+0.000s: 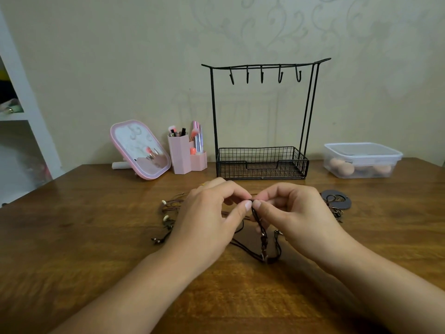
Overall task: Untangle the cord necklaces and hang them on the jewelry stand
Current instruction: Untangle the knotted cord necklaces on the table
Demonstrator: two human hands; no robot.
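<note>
- Our left hand (212, 213): fingers curled, thumb and forefinger pinched shut, palm down.
- Our right hand (291, 213): same pinch, thumb tips nearly touching; forearms converge.

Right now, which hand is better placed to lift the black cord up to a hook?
Probably the right hand: it pinches the black cord top and sits nearer under the jewelry stand hooks.

Back of the wooden bench (72, 225), left side: a pink-framed mirror (140, 149) tilts on its stand, and just beside it a pink holder (186, 156) bristles with makeup brushes. Far right, a lidded clear plastic box (362, 160) shows beige sponges inside. White shelving (29, 112) lines the left edge.
</note>
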